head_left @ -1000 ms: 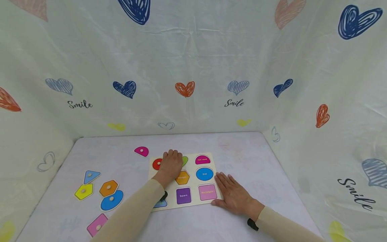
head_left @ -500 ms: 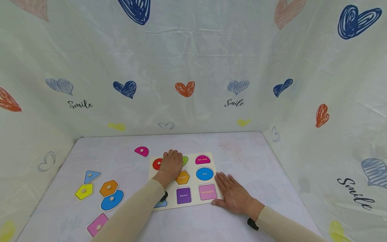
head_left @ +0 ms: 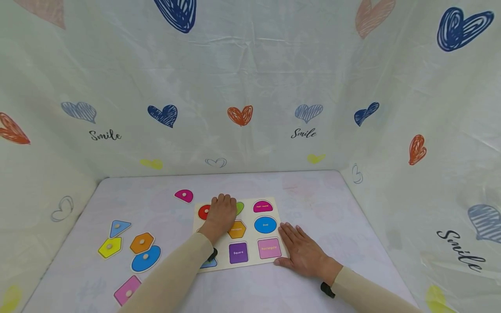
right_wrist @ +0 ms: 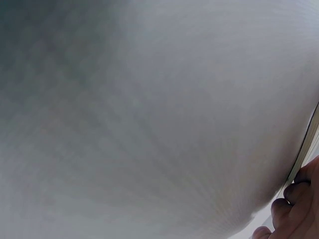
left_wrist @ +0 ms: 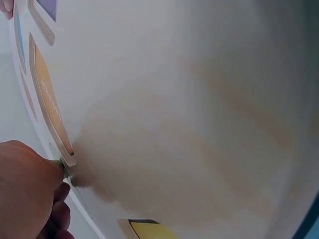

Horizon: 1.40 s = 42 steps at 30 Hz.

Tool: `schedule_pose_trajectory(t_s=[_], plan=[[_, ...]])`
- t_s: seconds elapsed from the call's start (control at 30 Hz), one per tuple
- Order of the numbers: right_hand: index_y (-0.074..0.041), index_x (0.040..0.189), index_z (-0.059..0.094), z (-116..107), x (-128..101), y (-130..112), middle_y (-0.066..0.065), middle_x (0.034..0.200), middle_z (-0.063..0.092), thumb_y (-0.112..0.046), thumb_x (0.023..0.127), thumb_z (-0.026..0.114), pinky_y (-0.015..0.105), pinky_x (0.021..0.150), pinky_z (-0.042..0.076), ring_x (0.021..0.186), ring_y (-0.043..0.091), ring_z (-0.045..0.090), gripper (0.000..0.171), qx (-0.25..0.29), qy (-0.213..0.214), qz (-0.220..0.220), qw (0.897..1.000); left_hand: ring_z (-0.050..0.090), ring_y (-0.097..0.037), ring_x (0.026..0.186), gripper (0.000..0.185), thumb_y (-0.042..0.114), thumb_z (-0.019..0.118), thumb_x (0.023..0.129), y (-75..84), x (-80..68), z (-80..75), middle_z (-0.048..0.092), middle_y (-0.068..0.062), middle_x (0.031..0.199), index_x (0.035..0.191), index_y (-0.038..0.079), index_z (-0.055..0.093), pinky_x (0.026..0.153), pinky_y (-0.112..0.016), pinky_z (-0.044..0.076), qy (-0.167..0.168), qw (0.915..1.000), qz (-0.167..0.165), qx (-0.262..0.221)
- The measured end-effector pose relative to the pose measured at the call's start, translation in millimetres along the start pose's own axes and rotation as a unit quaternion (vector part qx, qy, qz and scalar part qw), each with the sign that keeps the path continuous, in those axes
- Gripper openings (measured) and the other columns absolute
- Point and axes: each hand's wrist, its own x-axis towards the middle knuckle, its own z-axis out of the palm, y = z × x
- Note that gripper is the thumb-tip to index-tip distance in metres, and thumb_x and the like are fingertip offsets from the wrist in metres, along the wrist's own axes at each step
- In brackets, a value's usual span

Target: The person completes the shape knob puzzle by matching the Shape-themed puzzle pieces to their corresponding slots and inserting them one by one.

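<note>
Hands first: my left hand [head_left: 221, 214] curls over the green piece [head_left: 239, 207] on the puzzle board [head_left: 250, 256]; my right hand [head_left: 303, 252] lies spread flat against its edge

a cluster of loose puzzle pieces lies well to the left of the cream wooden shape board [head_left: 195, 226]: a light blue triangle piece [head_left: 118, 227], a yellow pentagon piece [head_left: 109, 247] just below it, an orange hexagon piece [head_left: 141, 242] beside that, a blue oval piece [head_left: 145, 258] touching the hexagon's lower edge, and a pink rectangle piece [head_left: 127, 290] nearest the viewer. a magenta half-round piece [head_left: 184, 195] sits just beyond the board's far left corner. a heart-printed white cloth backdrop [head_left: 242, 87] rises behind.
</note>
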Motion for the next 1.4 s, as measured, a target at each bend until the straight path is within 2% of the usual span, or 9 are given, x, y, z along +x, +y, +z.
schedule_pose_trajectory(t_s=[0.2, 0.33, 0.5, 0.73, 0.97, 1.17, 1.4], plan=[[-0.004, 0.166, 0.027, 0.5, -0.1, 0.6, 0.012, 0.173, 0.029, -0.080, 0.098, 0.040, 0.050, 0.130, 0.022, 0.161, 0.030, 0.026, 0.103, 0.000, 0.001, -0.001, 1.000, 0.049, -0.031, 0.105, 0.039, 0.021, 0.074, 0.099, -4.1, -1.6, -7.0, 0.056, -0.015, 0.109, 0.126, -0.001, 0.058, 0.094, -0.044, 0.048, 0.002, 0.9999, 0.001, -0.011], [-0.004, 0.166, 0.027, 0.5, -0.1, 0.7, 0.012, 0.173, 0.029, -0.080, 0.098, 0.041, 0.050, 0.130, 0.022, 0.161, 0.030, 0.026, 0.103, 0.002, 0.001, -0.002, 1.000, 0.048, -0.030, 0.103, 0.027, 0.018, 0.067, 0.103, -16.2, -0.9, -11.4, 0.056, -0.013, 0.107, 0.122, 0.001, 0.059, 0.092, -0.044, 0.046, 0.026, 0.9996, 0.001, -0.009], [-0.004, 0.166, 0.027, 0.2, -0.1, 1.0, 0.012, 0.173, 0.029, -0.079, 0.098, 0.042, 0.050, 0.130, 0.021, 0.161, 0.030, 0.026, 0.103, 0.002, 0.000, -0.001, 1.000, 0.049, -0.030, 0.105, 0.023, 0.017, 0.064, 0.104, -42.9, -1.2, -14.7, 0.057, -0.012, 0.108, 0.122, 0.003, 0.060, 0.094, -0.046, 0.045, 0.067, 0.9978, 0.000, -0.007], [-0.004, 0.166, 0.026, 1.5, 0.7, 1.3, 0.012, 0.173, 0.028, -0.080, 0.098, 0.040, 0.050, 0.130, 0.020, 0.162, 0.029, 0.025, 0.103, 0.000, 0.000, 0.000, 1.000, 0.051, -0.034, 0.111, 0.032, 0.016, 0.076, 0.097, -85.4, -8.3, -25.6, 0.059, -0.015, 0.111, 0.121, 0.003, 0.058, 0.101, -0.052, 0.047, 0.083, 0.9964, 0.000, -0.018], [-0.005, 0.166, 0.026, 2.3, 0.6, 1.3, 0.011, 0.173, 0.029, -0.080, 0.098, 0.040, 0.050, 0.130, 0.021, 0.162, 0.030, 0.025, 0.103, -0.002, 0.000, 0.000, 1.000, 0.050, -0.037, 0.108, 0.024, 0.017, 0.066, 0.104, -127.3, -14.4, -28.5, 0.060, -0.017, 0.109, 0.119, 0.000, 0.060, 0.097, -0.054, 0.044, 0.103, 0.9941, -0.027, -0.018], [-0.005, 0.166, 0.027, 2.5, 0.7, 1.5, 0.011, 0.173, 0.029, -0.081, 0.097, 0.040, 0.051, 0.130, 0.021, 0.162, 0.030, 0.025, 0.103, 0.004, 0.002, -0.001, 1.000, 0.049, -0.040, 0.111, 0.023, 0.014, 0.068, 0.103, -153.1, -18.9, -27.9, 0.060, -0.020, 0.114, 0.119, 0.000, 0.060, 0.100, -0.059, 0.044, 0.095, 0.9940, -0.049, -0.024], [-0.005, 0.166, 0.026, 3.6, 1.5, 2.8, 0.011, 0.173, 0.029, -0.082, 0.097, 0.037, 0.051, 0.130, 0.021, 0.162, 0.030, 0.024, 0.104, 0.001, 0.003, -0.002, 1.000, 0.049, -0.041, 0.110, 0.023, 0.012, 0.068, 0.102, -167.1, -25.6, -18.2, 0.060, -0.021, 0.110, 0.118, -0.003, 0.061, 0.098, -0.061, 0.043, 0.077, 0.9950, -0.057, -0.029]])
